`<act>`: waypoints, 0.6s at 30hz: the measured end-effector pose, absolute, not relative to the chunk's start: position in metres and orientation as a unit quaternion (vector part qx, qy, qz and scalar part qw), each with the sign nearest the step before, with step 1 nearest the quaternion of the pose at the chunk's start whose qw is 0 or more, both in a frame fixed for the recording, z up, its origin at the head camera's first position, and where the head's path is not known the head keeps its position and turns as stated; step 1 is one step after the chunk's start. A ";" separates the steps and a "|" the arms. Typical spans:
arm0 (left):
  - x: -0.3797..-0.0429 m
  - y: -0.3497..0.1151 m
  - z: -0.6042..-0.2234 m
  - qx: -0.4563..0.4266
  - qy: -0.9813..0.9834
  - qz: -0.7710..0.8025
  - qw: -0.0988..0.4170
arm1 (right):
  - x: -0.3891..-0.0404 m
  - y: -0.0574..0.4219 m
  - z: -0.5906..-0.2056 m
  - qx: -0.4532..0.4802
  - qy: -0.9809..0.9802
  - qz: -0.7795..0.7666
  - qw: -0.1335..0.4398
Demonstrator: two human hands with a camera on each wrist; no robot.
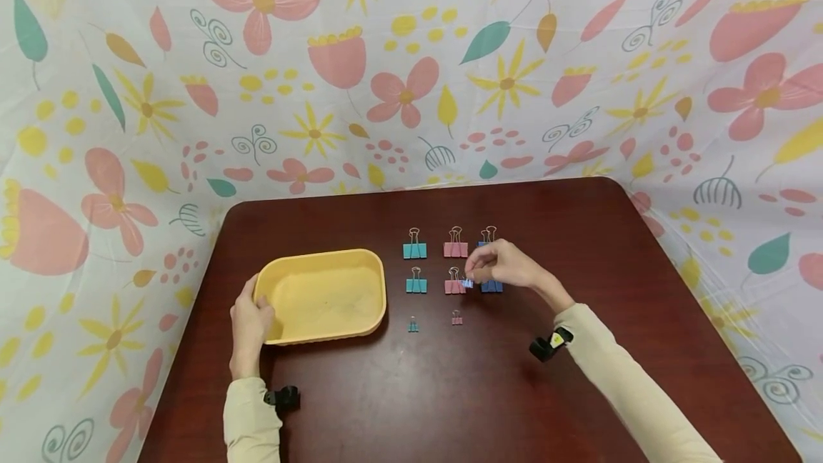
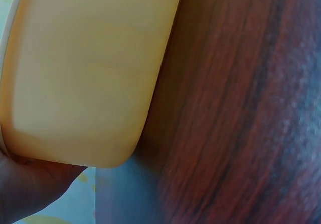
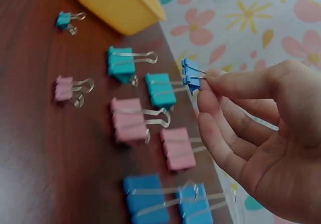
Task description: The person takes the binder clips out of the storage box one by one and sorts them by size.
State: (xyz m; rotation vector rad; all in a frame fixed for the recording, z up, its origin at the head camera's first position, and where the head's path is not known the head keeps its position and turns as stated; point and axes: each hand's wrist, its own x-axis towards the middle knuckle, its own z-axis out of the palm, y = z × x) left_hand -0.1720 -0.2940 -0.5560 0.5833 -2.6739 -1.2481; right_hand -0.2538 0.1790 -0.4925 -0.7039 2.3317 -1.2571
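My right hand (image 1: 504,264) pinches a small blue binder clip (image 3: 190,75) by its wire handles, held above the table. Below and around it, binder clips stand in rows: large and medium teal clips (image 1: 414,250), pink clips (image 1: 455,249) and blue clips (image 1: 491,286), the far blue one partly behind my hand. Nearer me lie a small teal clip (image 1: 414,326) and a small pink clip (image 1: 456,319). With my left hand (image 1: 251,320) I grip the left side of a yellow tray (image 1: 321,335), thumb over the rim; most of those fingers are hidden in the left wrist view.
A dark reddish-brown table (image 1: 398,406) with rounded corners carries everything. Behind it and at both sides hangs a white cloth (image 1: 398,20) printed with flowers and leaves. The yellow tray stands to the left of the clip rows.
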 end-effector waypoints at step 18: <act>-0.173 -0.293 -0.555 0.195 -0.891 -0.406 0.062 | -0.218 0.217 -0.540 -0.195 0.844 -0.445 0.229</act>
